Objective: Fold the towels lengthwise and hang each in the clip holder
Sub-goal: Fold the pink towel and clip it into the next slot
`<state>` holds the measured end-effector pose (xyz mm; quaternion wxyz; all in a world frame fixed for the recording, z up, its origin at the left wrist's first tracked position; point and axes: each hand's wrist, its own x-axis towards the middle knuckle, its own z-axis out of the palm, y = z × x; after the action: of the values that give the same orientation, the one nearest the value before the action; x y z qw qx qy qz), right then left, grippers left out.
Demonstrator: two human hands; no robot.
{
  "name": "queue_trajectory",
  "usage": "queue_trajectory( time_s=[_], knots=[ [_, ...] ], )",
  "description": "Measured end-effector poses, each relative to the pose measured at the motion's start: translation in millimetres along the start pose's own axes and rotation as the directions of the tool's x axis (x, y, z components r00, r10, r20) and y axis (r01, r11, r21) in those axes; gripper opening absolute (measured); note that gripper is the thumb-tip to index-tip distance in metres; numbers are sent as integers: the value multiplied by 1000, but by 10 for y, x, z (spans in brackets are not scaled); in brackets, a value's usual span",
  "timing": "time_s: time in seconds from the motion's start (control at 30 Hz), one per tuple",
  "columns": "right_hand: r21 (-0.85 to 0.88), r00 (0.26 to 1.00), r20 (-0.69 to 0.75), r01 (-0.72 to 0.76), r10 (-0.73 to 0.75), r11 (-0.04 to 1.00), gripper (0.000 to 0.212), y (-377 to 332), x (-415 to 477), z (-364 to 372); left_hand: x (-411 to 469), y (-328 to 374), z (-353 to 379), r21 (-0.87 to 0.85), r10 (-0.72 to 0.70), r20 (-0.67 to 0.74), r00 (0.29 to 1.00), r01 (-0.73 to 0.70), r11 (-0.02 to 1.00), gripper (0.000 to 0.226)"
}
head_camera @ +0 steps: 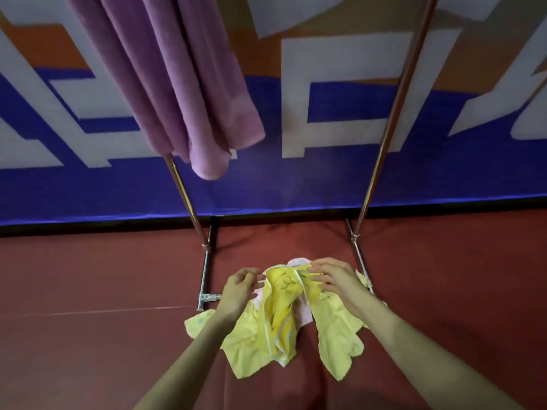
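Note:
A heap of crumpled towels lies on the red floor between the feet of a metal rack. On top is a bright yellow towel with a white edge; paler yellow towels spread beneath it, and a pink towel shows through. My left hand hovers at the heap's left side, fingers spread and curled, holding nothing. My right hand rests fingers-apart on the heap's upper right, touching the yellow cloth. A folded purple towel hangs from above at upper left; the clip holder is out of view.
The rack's two copper-coloured uprights rise from chrome base bars on either side of the heap. A blue, orange and white banner covers the wall right behind. Red floor extends left and right.

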<state>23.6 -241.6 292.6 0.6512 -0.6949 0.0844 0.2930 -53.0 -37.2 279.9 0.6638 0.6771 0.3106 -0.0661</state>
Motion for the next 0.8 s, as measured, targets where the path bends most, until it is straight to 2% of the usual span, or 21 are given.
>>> queue_trajectory(
  time_s=[0.3,0.37,0.53,0.63,0.7,0.8],
  knots=[
    [-62,995,-29,-95,93,994,14,1715,1062,55,995,-1854,95,101,-71,-45,996,75,992,7],
    [-58,994,-27,-110,108,992,7,2025,1223,117,1162,-2202,132,174,-91,-48,995,98,980,15],
    [-97,986,10,-167,168,981,6,2631,1459,265,1414,-2801,267,276,-161,53,986,140,951,27],
    [-119,981,21,-191,195,974,13,2837,1515,285,1490,-2935,352,385,-112,15,994,97,918,12],
    [-110,978,27,-204,208,973,13,2900,1502,287,1489,-2956,396,352,-99,-20,995,99,931,15],
    [-90,979,27,-200,203,976,11,2967,1478,301,1407,-2942,432,172,-116,-24,993,119,978,17]
  ],
)
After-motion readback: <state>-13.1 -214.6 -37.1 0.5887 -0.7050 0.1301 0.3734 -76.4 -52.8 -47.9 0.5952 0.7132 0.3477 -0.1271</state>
